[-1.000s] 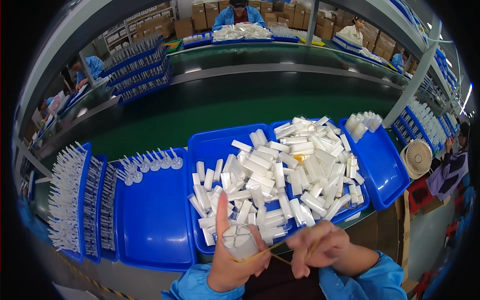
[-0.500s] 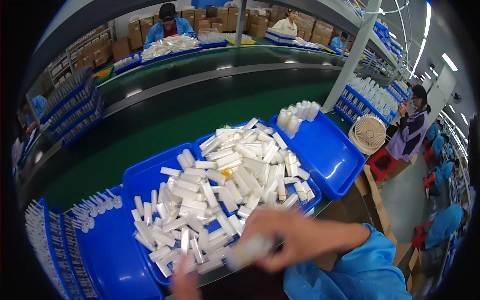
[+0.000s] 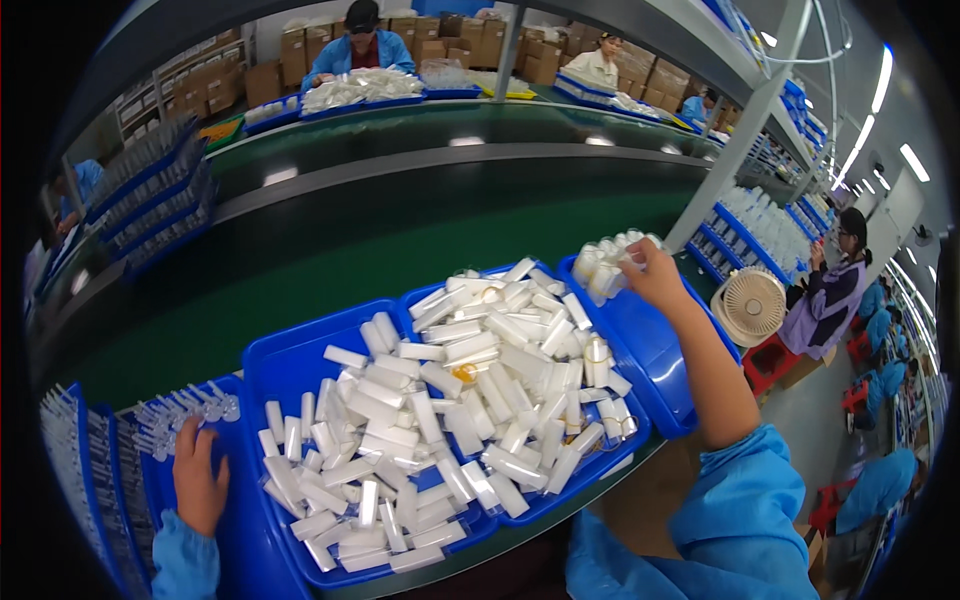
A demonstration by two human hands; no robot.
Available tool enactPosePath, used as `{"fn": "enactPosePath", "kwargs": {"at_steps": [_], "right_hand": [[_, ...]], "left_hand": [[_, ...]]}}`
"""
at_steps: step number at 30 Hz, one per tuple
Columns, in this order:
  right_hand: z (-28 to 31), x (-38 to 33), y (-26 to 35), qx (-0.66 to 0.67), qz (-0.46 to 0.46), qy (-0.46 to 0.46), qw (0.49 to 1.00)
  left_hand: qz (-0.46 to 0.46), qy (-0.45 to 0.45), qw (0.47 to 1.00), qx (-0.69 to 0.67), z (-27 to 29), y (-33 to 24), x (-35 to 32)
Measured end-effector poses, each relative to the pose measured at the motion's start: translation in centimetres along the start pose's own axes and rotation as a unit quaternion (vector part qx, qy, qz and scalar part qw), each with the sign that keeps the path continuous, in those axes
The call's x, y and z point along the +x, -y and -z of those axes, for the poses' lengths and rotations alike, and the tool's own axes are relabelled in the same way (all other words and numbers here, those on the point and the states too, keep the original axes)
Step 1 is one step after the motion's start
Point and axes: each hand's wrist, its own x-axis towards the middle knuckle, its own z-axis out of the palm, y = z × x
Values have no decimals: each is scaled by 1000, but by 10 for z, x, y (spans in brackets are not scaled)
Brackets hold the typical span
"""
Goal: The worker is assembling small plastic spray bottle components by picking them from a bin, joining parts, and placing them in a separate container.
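The right hand (image 3: 652, 275) bends its fingers over the bundles (image 3: 598, 283), beyond the far right edge of the pile (image 3: 470, 385); whether it grips one or only touches cannot be told. The left hand (image 3: 200, 478) is loosely spread with nothing visible in it, left of the pile, fingertips just beside the stems (image 3: 165, 428); contact there is unclear.

The bundles look like light, stiff plastic, smooth enough to be slippery. Around the sides, with gentle, even pressure, seems the best hold. The stems look thin and easily bent or snapped; taking them near their round ends seems safer. The pile's loose pieces, white with clear edges, probably slide over one another.

The right tray (image 3: 650, 350) adjoins the pile; the left tray (image 3: 245, 520) lies on its other side. Right of the pile stands a fan (image 3: 752, 305). No brand or writing is legible on bundles, stems or trays; boxes (image 3: 292, 58) far behind the pile are too small to read.
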Motion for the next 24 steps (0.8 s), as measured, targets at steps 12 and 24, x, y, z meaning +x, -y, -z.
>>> {"fn": "enactPosePath", "kwargs": {"at_steps": [12,24], "right_hand": [[7,-34,127,-97,225,-64,967],[-119,-95,323,-36,583,357,729]], "left_hand": [[-46,-97,994,22,-29,41,42],[221,-67,849,-475,99,-96,-86]]}}
